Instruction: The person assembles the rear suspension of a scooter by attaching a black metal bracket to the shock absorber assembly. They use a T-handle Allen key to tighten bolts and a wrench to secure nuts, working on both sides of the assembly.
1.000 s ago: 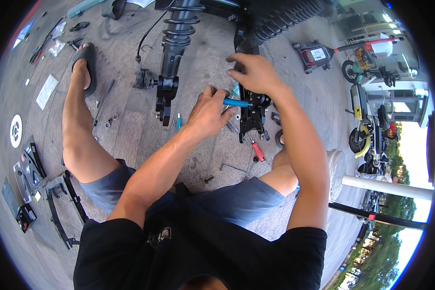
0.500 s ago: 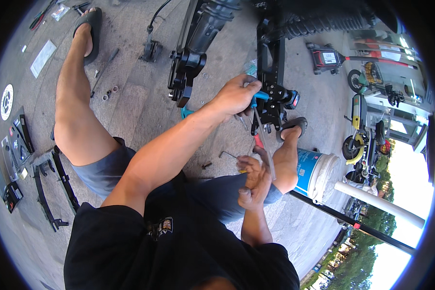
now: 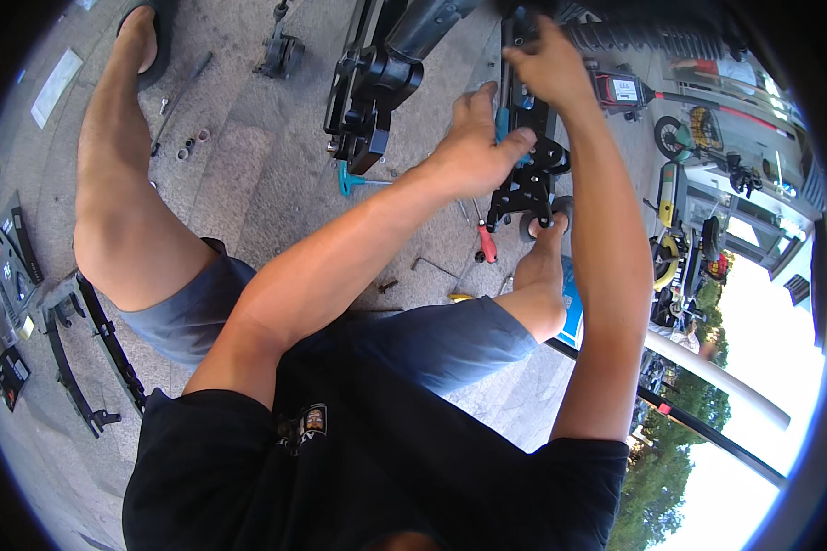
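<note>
My left hand (image 3: pixel 473 151) is closed around a blue T-handle wrench (image 3: pixel 503 121) at a black bracket arm (image 3: pixel 528 188); the thumb lies across it and the wrench's shaft is mostly hidden. Higher up the same arm, my right hand (image 3: pixel 556 73) has thumb and forefinger spread apart, near the black coil spring (image 3: pixel 648 39); its other fingers are partly hidden. To the left of the left hand stands a second black leg with a clamp (image 3: pixel 372 101). Beneath it, another teal T-handle wrench (image 3: pixel 349 179) rests on the ground.
Around my feet lie a red-handled screwdriver (image 3: pixel 487 243), an L-shaped hex key (image 3: pixel 432 266), a bolt (image 3: pixel 388 286) and small rings (image 3: pixel 190 144). A black frame part (image 3: pixel 101 340) and packaged parts (image 3: pixel 9 275) are at left. A blue bucket (image 3: pixel 572 298), a floor jack (image 3: pixel 620 92) and parked scooters stand right.
My right hand has risen from near my knee to the upper bracket arm. The blue T-handle wrench in my left hand has turned, and its shaft no longer points down toward me.
</note>
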A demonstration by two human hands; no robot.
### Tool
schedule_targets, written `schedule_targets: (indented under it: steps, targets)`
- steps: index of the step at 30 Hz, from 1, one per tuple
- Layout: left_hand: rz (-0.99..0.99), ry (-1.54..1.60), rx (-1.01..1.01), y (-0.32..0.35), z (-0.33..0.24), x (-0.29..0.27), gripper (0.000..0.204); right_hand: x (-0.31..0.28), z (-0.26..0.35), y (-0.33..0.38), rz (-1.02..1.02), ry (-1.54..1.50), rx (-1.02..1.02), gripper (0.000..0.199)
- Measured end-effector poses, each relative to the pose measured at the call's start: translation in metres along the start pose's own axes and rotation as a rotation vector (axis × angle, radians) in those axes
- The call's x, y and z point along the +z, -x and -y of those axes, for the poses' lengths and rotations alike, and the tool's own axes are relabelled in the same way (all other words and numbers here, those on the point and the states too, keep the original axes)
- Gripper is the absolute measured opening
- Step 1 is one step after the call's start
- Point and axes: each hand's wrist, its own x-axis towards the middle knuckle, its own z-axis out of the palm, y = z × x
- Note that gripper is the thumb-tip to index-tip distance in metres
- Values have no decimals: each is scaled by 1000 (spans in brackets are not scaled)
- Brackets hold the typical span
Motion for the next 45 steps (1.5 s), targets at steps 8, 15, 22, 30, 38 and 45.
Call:
schedule_targets:
  steps: [8,15,22,30,38,45]
  targets:
    - [28,-377,362,18,17,-15,50,21,-14,-9,881,261,-202,30]
    - [275,147,-284,3,-2,-21,35,-45,-9,47,271,-246,-138,31]
    - [330,-165,-72,7,-15,-26,36,-71,-15,113,217,-289,-54,30]
    - [116,-478,241,15,8,-19,47,-70,-17,127,153,-176,-246,32]
    - [36,-403,715,-2,23,-7,19,-35,-13,61,-245,-65,-567,32]
    - [44,-107,616,-11,43,-6,57,-82,38,46,217,727,-514,33]
